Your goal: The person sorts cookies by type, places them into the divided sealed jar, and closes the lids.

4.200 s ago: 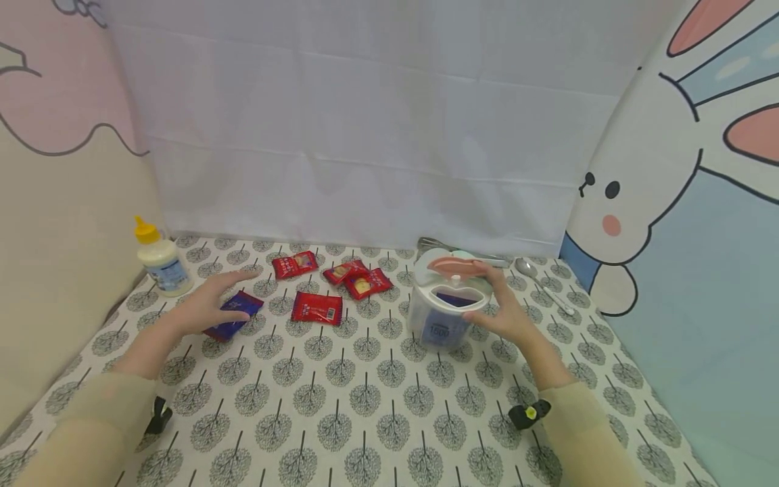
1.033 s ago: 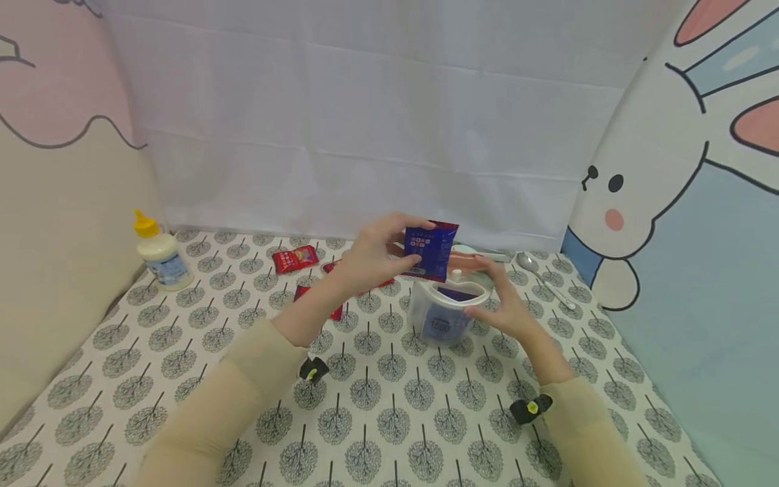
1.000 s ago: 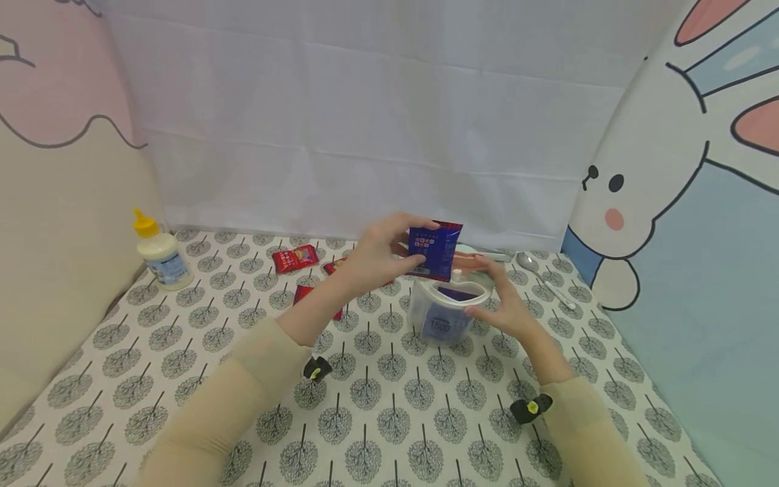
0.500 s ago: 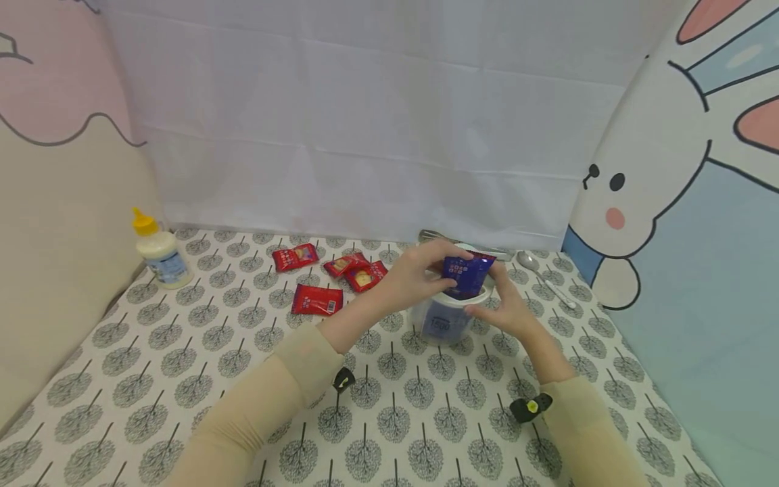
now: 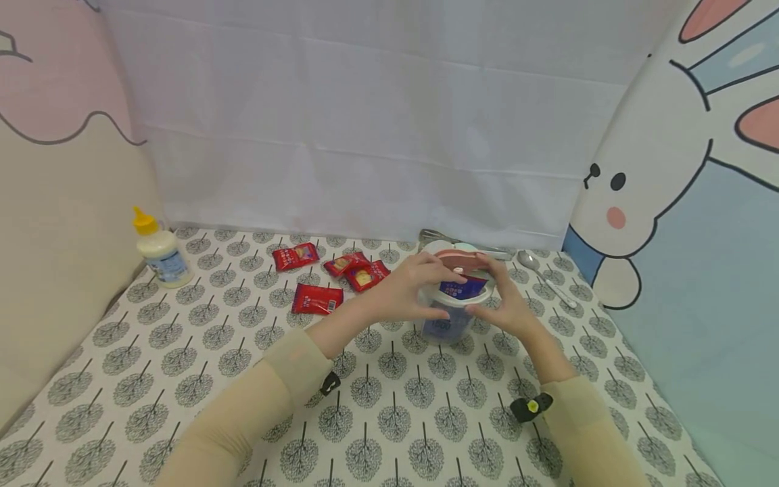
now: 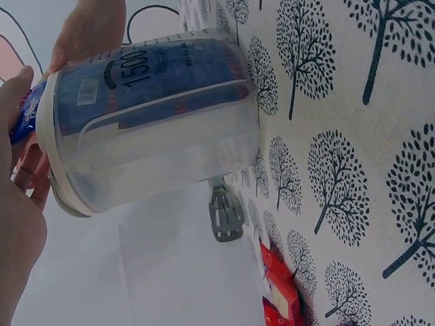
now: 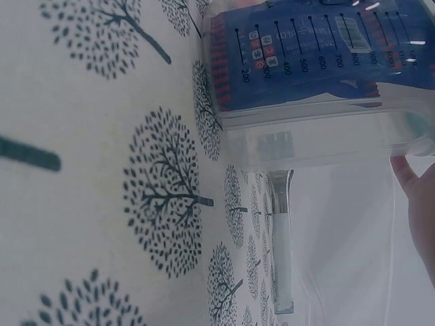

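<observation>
A clear plastic storage canister point(image 5: 446, 328) stands upright, with a white rim, measuring marks and a raised pink flip lid point(image 5: 465, 260). Blue snack packets point(image 6: 153, 75) show through its wall. Another blue packet point(image 5: 464, 288) sits tilted in the mouth, partly above the rim. My left hand point(image 5: 404, 294) is at the mouth's left side; its fingers reach over that packet, while the thumb lies apart from it, lower, near the canister's front. My right hand point(image 5: 508, 308) grips the canister at the right, thumb at the front rim and fingers behind by the lid.
Several red snack packets point(image 5: 316, 299) lie left of the canister. A white bottle with a yellow cap point(image 5: 163, 253) stands far left. Behind the canister lies a slotted metal utensil point(image 6: 226, 214). A spoon point(image 5: 546, 279) is at the right. A white cloth backdrop point(image 5: 365, 122) hangs behind.
My left hand picked up the blue packet from the table's left, carried it right and lowered it into the canister's mouth. Its thumb has since come away. My right hand stays at the canister.
</observation>
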The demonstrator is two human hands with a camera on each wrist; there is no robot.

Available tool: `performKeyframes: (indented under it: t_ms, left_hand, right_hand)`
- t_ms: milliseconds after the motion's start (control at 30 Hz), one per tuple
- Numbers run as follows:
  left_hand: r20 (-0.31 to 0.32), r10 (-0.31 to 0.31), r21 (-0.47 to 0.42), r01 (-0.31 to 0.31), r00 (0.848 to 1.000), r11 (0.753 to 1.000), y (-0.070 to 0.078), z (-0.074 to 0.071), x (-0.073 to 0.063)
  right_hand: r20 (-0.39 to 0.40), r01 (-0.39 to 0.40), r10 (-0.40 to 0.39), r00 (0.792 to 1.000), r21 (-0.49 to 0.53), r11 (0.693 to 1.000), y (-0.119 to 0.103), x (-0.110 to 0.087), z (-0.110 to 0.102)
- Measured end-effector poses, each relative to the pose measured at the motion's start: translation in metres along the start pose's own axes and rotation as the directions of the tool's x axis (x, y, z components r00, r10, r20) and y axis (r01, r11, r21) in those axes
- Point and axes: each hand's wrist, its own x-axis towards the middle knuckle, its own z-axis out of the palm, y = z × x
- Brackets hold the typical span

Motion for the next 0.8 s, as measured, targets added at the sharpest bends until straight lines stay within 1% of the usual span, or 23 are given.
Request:
performKeyframes:
  t_ms: [100,167,233,333,367,467,600,667,733,767,800]
  left_hand:
    - [0.026,-0.003,0.064,0.001,1.0,0.998,0.0003,0.001,-0.0005]
    - [0.06,-0.003,0.134,-0.005,0.998,0.991,-0.0005,0.0034,0.0]
    - [0.111,-0.01,0.216,-0.014,0.994,0.976,-0.0005,0.0052,0.0001]
    - [0.187,-0.032,0.329,-0.031,0.982,0.944,0.0007,0.0072,-0.0008]
    - [0.206,-0.043,0.349,-0.033,0.978,0.936,0.0017,0.007,-0.0011]
    - [0.226,-0.071,0.385,-0.022,0.972,0.923,0.0032,0.0071,-0.0008]
    - [0.234,-0.091,0.396,-0.009,0.968,0.918,0.0048,0.0065,-0.0001]
    - [0.229,-0.083,0.382,-0.011,0.97,0.924,0.0056,0.0052,-0.0013]
    - [0.191,-0.04,0.349,-0.03,0.981,0.937,0.0051,0.0038,-0.0035]
    - [0.156,-0.008,0.319,-0.043,0.988,0.947,0.0048,0.003,-0.0049]
    - [0.105,0.03,0.284,-0.059,0.994,0.957,0.0039,0.0022,-0.0065]
  right_hand:
    - [-0.001,-0.025,0.025,1.0,0.002,1.0,-0.001,-0.0007,-0.0001]
    - [-0.003,-0.044,0.044,0.999,-0.008,0.999,-0.0015,-0.0013,-0.0001]
    - [-0.002,-0.063,0.063,0.998,-0.018,0.998,-0.0022,-0.0016,-0.0001]
    - [-0.002,-0.078,0.077,0.997,-0.029,0.997,-0.003,-0.0017,-0.0002]
    - [-0.001,-0.078,0.078,0.997,-0.028,0.997,-0.0033,-0.0015,-0.0003]
    - [0.001,-0.069,0.069,0.998,-0.019,0.997,-0.0035,-0.0011,-0.0002]
    - [0.007,-0.048,0.048,0.999,-0.009,0.999,-0.0023,-0.0005,-0.0002]
    - [0.011,-0.03,0.03,0.999,-0.007,1.0,-0.0013,-0.0003,-0.0004]
    - [0.014,-0.01,0.01,1.0,-0.007,1.0,-0.0004,-0.0001,-0.0006]
    - [0.016,0.001,-0.001,1.0,-0.005,1.0,0.0,-0.0003,-0.0008]
    - [0.016,0.012,-0.012,1.0,-0.013,1.0,0.0001,-0.0004,-0.001]
